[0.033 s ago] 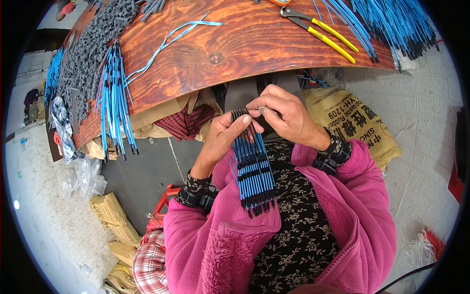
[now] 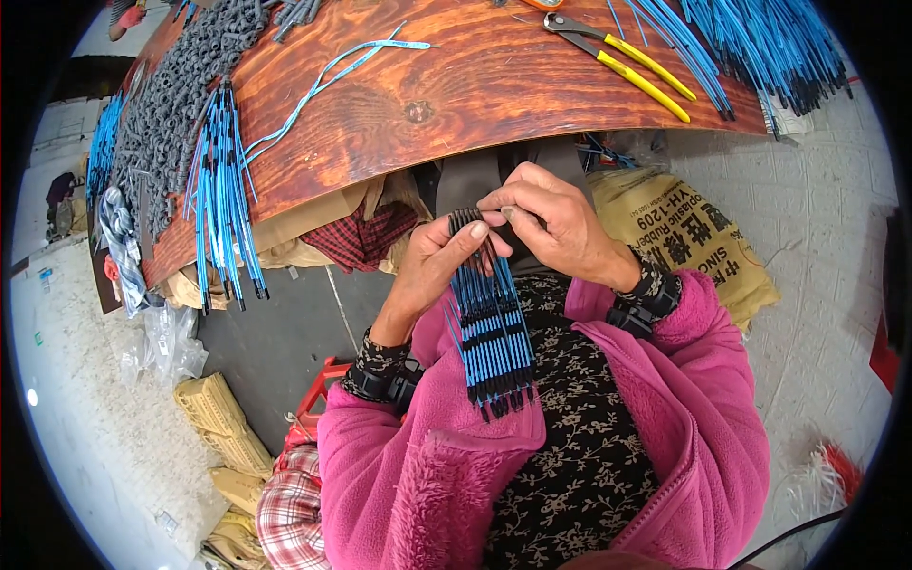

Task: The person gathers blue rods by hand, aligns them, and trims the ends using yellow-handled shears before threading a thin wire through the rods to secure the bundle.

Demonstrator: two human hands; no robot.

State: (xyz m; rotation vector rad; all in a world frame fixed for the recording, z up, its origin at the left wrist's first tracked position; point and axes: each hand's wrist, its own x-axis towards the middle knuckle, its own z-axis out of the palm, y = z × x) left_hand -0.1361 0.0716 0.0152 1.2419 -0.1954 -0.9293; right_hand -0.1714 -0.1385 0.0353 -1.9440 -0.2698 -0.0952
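Note:
My left hand [image 2: 439, 258] is closed round the upper end of a flat bundle of thin blue wires with black sleeves [image 2: 496, 356]. The bundle's black ends stick up side by side between thumb and fingers, and its lower end hangs down against my pink jacket. Close beside it, my right hand [image 2: 556, 228] is closed in a pinch, its fingertips meeting the left fingers at the top of the bundle. What the right fingertips hold is too small and too covered to make out.
Above my hands is the brown wooden table [image 2: 418, 112]. On it lie yellow-handled pincers [image 2: 622, 66], blue cords [image 2: 328, 76], a heap of grey tubular pieces [image 2: 185, 90] and blue wire bundles [image 2: 223, 190] overhanging the edge. A yellow sack [image 2: 689, 237] stands right.

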